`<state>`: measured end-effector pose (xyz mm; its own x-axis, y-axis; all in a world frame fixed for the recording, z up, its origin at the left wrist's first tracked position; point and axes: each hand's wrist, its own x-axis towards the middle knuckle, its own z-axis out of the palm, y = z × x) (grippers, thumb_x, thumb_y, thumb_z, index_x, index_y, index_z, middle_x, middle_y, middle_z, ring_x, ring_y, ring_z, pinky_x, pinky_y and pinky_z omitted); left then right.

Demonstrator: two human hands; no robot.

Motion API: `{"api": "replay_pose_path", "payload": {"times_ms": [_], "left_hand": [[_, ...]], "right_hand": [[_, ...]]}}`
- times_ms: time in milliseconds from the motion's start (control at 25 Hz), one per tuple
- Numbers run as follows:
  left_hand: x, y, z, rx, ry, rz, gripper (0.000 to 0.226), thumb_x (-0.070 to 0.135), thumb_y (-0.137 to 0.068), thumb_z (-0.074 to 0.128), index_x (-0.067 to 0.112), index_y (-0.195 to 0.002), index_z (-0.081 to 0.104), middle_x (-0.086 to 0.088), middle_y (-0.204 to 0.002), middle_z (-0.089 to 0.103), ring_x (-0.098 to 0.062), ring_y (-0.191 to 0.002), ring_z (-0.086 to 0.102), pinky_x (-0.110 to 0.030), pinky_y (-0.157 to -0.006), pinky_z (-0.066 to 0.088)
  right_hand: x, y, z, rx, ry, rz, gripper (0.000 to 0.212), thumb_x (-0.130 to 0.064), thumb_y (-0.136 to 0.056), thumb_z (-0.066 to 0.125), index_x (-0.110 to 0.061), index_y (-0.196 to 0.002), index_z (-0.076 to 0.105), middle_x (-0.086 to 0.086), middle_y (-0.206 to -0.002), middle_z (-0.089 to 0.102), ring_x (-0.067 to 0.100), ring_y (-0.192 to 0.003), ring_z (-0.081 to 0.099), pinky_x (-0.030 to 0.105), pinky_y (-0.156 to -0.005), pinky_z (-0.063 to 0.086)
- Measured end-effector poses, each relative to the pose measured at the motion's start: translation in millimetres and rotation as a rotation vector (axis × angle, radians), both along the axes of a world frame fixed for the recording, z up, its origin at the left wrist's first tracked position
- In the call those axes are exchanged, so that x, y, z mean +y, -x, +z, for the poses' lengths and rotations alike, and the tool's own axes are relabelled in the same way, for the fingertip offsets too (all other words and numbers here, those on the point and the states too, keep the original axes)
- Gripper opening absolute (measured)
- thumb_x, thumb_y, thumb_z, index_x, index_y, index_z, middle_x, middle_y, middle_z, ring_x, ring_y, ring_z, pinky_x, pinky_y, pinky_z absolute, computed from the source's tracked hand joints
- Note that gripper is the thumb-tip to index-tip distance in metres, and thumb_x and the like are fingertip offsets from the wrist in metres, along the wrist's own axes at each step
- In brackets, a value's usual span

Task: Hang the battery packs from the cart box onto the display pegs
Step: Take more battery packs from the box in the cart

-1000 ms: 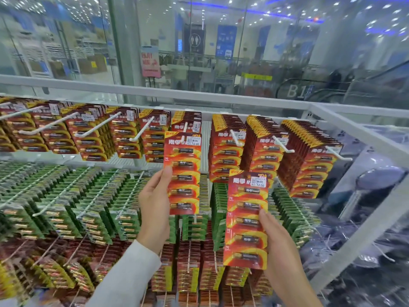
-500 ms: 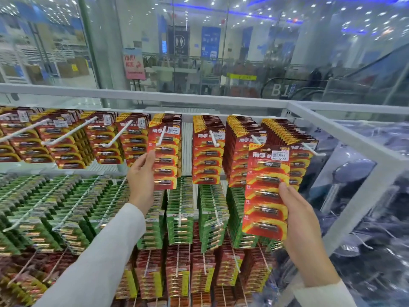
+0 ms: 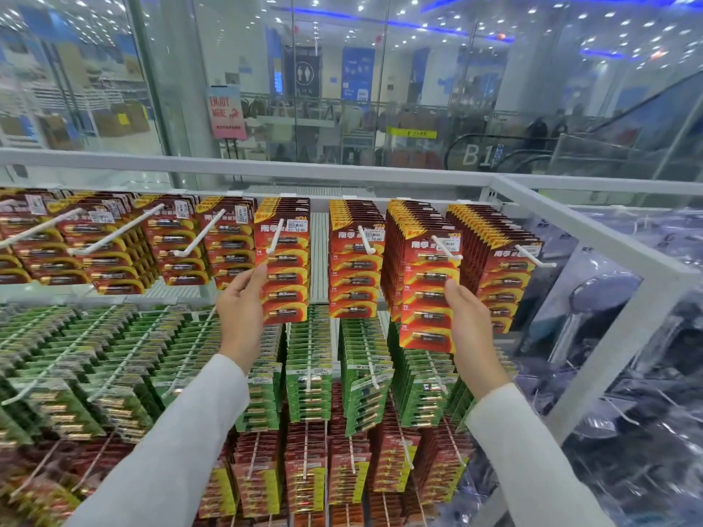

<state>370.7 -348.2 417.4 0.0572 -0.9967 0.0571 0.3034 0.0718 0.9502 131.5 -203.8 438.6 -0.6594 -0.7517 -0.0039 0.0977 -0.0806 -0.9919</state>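
Head view: the left hand (image 3: 241, 313) pinches the near edge of a red battery pack (image 3: 285, 283), thumb up against the card, and its other fingers are hidden behind. That pack hangs up and to the right of the hand, at the front of its row, on a white peg (image 3: 274, 239). The right hand (image 3: 469, 329) grips a second red pack (image 3: 428, 298) by its right edge, thumb on the front and fingers out of sight at the back. This pack sits up and left of the hand, threaded on another peg (image 3: 447, 249) whose tip pokes out in front. Print on the cards is mostly too small to read.

Below both hands hang rows of green battery packs (image 3: 308, 367), with blurred red and yellow ones lower still. A white rack frame (image 3: 593, 237) runs above and to the right of the right hand. Past it are plastic-wrapped shower heads (image 3: 601, 290). Beyond the glass wall (image 3: 380, 89), a "B1" sign (image 3: 473, 154) marks an escalator.
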Motion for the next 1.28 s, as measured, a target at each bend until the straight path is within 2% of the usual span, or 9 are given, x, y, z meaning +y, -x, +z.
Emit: {"api": "replay_pose_path", "payload": {"times_ms": [200,320,360,520,640,760,920,1080,1280], "left_hand": [[-8.5,-3.3,-10.9,-0.056,0.052,-0.006,0.012,0.032,-0.103,0.065,0.023,-0.107,0.072,0.003,-0.098,0.08,-0.02,-0.093,0.078,-0.032,-0.072,0.063],[-12.7,-12.3,-25.1,-0.145,0.096,0.003,0.024,0.042,-0.096,0.072,0.03,-0.116,0.072,0.005,-0.113,0.077,-0.018,-0.109,0.073,-0.047,-0.097,0.059],[-11.2,-15.9,-30.0,-0.187,0.112,0.013,0.026,0.042,-0.096,0.072,0.031,-0.119,0.071,0.008,-0.116,0.075,-0.015,-0.112,0.07,-0.047,-0.101,0.057],[6.2,-27.6,-46.8,-0.262,0.128,0.063,0.029,0.032,-0.101,0.067,0.025,-0.13,0.068,0.016,-0.121,0.071,-0.001,-0.115,0.064,-0.041,-0.109,0.051],[27.8,-32.0,-68.9,-0.213,0.102,0.033,0.025,0.028,-0.103,0.065,0.024,-0.127,0.07,0.009,-0.121,0.073,-0.011,-0.114,0.069,-0.044,-0.106,0.054],[68.4,-24.1,-92.4,-0.189,0.074,-0.014,0.022,0.021,-0.104,0.062,0.017,-0.125,0.07,0.003,-0.115,0.076,-0.015,-0.105,0.074,-0.035,-0.095,0.06],[126.2,1.1,-121.1,-0.16,0.038,-0.142,0.017,0.016,-0.106,0.058,0.022,-0.114,0.071,-0.002,-0.111,0.076,-0.013,-0.091,0.077,-0.024,-0.084,0.062],[187.7,48.3,-168.7,-0.202,-0.086,-0.341,0.023,0.017,-0.105,0.059,0.006,-0.123,0.068,-0.008,-0.11,0.078,-0.026,-0.093,0.077,-0.033,-0.086,0.063],[267.2,120.3,-227.7,-0.318,-0.223,-0.592,0.015,0.018,-0.1,0.061,0.02,-0.109,0.071,0.001,-0.099,0.08,-0.019,-0.081,0.076,-0.024,-0.073,0.062]], "right_hand": [[-19.4,7.7,-17.3,0.158,0.006,-0.059,0.04,-0.043,-0.106,0.049,-0.01,-0.104,0.071,0.004,-0.09,0.077,0.01,-0.074,0.074,0.019,-0.058,0.054],[-21.0,9.9,-28.0,0.186,-0.001,-0.116,0.04,-0.046,-0.104,0.052,-0.011,-0.092,0.067,-0.008,-0.065,0.064,0.007,-0.058,0.06,0.027,-0.06,0.047],[-20.0,10.4,-34.4,0.191,-0.009,-0.135,0.037,-0.046,-0.104,0.052,-0.014,-0.093,0.067,-0.012,-0.066,0.063,0.005,-0.062,0.06,0.028,-0.064,0.047],[-1.2,11.2,-74.3,0.217,-0.066,-0.242,0.02,-0.044,-0.103,0.054,-0.029,-0.11,0.066,-0.008,-0.107,0.072,0.015,-0.104,0.067,0.042,-0.096,0.053],[35.2,0.6,-101.4,0.194,-0.135,-0.228,0.02,-0.046,-0.101,0.056,-0.033,-0.112,0.066,-0.012,-0.114,0.072,0.009,-0.11,0.066,0.038,-0.101,0.051],[87.4,-9.3,-129.9,0.13,-0.194,-0.237,0.022,-0.043,-0.102,0.058,-0.028,-0.112,0.069,-0.014,-0.109,0.075,0.005,-0.105,0.068,0.032,-0.096,0.051],[164.3,-13.1,-181.9,-0.012,-0.282,-0.336,0.023,-0.037,-0.101,0.061,-0.019,-0.106,0.073,-0.005,-0.098,0.076,0.015,-0.095,0.07,0.033,-0.086,0.053],[251.9,1.2,-235.9,-0.104,-0.429,-0.489,0.026,-0.047,-0.097,0.063,-0.024,-0.105,0.074,-0.006,-0.097,0.073,0.021,-0.096,0.068,0.039,-0.086,0.051],[355.1,34.8,-297.9,-0.231,-0.584,-0.614,0.073,-0.083,-0.076,0.059,-0.022,-0.115,0.07,-0.007,-0.112,0.073,0.019,-0.108,0.069,0.045,-0.102,0.05]]}}
